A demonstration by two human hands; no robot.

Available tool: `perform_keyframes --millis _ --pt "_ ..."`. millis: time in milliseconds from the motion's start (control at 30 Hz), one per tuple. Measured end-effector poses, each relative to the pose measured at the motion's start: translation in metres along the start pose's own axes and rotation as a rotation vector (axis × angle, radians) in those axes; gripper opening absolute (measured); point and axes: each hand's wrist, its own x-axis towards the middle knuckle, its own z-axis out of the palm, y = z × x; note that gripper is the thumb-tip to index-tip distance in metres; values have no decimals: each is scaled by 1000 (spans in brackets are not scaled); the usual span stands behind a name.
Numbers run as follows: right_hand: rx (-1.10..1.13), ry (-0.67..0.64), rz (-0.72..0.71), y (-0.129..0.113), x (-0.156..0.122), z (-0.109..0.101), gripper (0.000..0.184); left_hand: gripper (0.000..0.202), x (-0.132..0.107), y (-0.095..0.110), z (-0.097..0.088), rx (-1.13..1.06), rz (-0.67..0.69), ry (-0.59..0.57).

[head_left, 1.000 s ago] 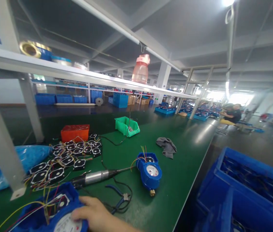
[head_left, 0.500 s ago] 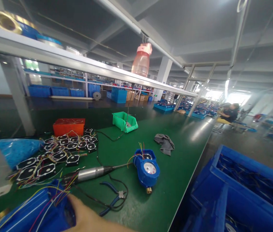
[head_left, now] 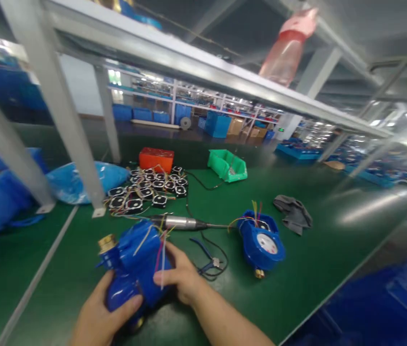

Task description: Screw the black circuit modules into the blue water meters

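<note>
head: left hand (head_left: 102,312) and right hand (head_left: 185,278) clasp a blue housing (head_left: 134,266); pliers (head_left: 217,262) (cable (head_left: 226,258) alongside) and screwdriver (head_left: 181,222) lie beyond.

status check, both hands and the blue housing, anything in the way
Left hand, right hand both gripping shiny blue housing with brass fittings. Loose coloured wires by right hand. Blue-handled metal pliers nearby, clear of housing.

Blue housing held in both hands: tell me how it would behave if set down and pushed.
The blue housing may be heavy for its size, as a brass-coloured fitting juts from one end. Its rounded, glossy body might rock or slip. The thin, loose wires would probably flop.
</note>
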Motion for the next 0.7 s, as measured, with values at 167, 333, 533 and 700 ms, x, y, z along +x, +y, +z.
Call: perform_keyframes --millis 167,333,533,700 --pt "-73 -30 0 -1 5 -1 74 75 -6 25 12 -229 -10 -78" --pt "-105 14 19 2 3 4 65 71 -6 21 7 -287 38 -175" --pt "-114 91 32 8 3 -3 54 74 -4 23 0 -392 -27 -322" --pt "-30 83 89 10 8 -22 49 68 -3 26 -2 -528 -5 -348"
